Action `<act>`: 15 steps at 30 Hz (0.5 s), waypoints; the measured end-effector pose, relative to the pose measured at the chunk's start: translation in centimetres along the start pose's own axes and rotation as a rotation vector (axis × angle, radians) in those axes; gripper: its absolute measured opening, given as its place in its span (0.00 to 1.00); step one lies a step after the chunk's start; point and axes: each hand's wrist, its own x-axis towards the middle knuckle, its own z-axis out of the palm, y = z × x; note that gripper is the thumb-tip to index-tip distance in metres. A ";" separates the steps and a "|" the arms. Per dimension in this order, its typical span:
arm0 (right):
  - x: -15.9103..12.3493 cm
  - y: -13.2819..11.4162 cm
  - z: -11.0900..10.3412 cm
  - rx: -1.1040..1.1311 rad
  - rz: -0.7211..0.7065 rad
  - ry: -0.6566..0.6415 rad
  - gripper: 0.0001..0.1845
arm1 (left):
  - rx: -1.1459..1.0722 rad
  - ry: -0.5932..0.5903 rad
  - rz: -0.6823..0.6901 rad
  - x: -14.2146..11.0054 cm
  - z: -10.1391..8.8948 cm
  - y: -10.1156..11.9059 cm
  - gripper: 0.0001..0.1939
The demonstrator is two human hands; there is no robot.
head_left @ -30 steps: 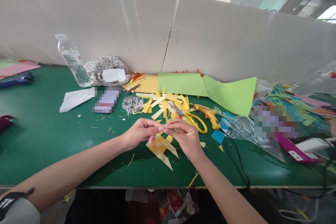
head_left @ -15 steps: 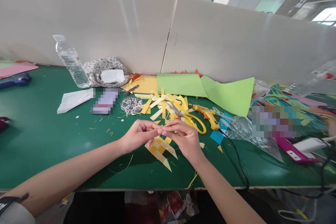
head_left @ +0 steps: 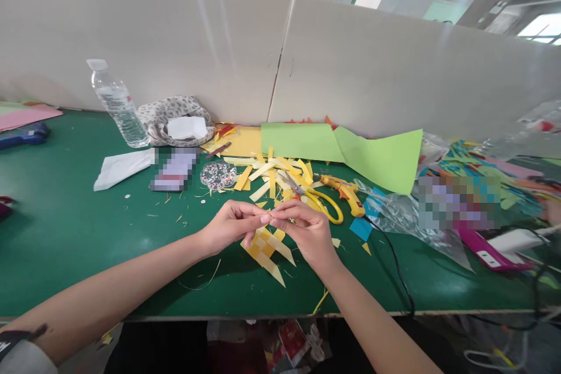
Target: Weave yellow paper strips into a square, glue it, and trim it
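My left hand [head_left: 234, 223] and my right hand [head_left: 304, 228] meet fingertip to fingertip above the front of the green table. Thumb and forefinger of each are pinched together, and whatever lies between them is too small to make out. Just below the hands is a woven yellow and cream paper piece [head_left: 265, 248] with pointed strip ends, partly covered by the fingers. Beyond them lie loose yellow paper strips [head_left: 260, 190], a pair of yellow-handled scissors [head_left: 322, 201] and a yellow glue gun [head_left: 346, 191] with a black cord.
Left of the strips sit a round clear dish of googly eyes [head_left: 218, 175], a phone [head_left: 175, 169] and a leaning water bottle [head_left: 118, 105]. Green paper [head_left: 381, 158] stands by the partition [head_left: 175, 41]. On the right are plastic wrap [head_left: 407, 216] and a magenta power strip [head_left: 491, 254].
The view has shifted very slightly. Both hands keep the same pinched pose, and the things on the table stay where they were.
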 end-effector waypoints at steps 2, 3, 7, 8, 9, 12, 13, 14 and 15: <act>0.0 0.0 0.0 0.004 0.003 -0.004 0.07 | -0.011 -0.006 0.003 -0.1 0.0 0.0 0.12; 0.0 -0.1 0.0 0.004 0.000 -0.006 0.07 | -0.016 -0.008 0.005 -0.1 0.0 0.0 0.12; -0.1 -0.1 0.0 -0.031 -0.020 -0.010 0.06 | 0.001 -0.006 0.010 0.0 0.0 0.1 0.12; -0.1 -0.1 0.0 -0.051 -0.025 -0.010 0.06 | 0.014 -0.003 0.013 0.0 0.0 0.1 0.12; -0.2 -0.1 0.0 -0.075 -0.033 -0.010 0.05 | 0.030 -0.001 0.017 0.0 0.0 0.1 0.12; -0.2 0.1 -0.2 -0.158 -0.070 -0.011 0.04 | 0.089 0.003 0.026 0.0 0.0 0.0 0.14; -0.2 0.1 -0.2 -0.189 -0.088 -0.009 0.04 | 0.111 0.005 0.027 0.0 0.0 0.0 0.15; -0.2 0.1 -0.2 -0.220 -0.106 -0.005 0.05 | 0.131 0.005 0.027 0.1 0.0 0.1 0.16; -0.2 0.1 -0.2 -0.251 -0.124 0.000 0.05 | 0.145 0.004 0.023 0.1 0.0 0.1 0.17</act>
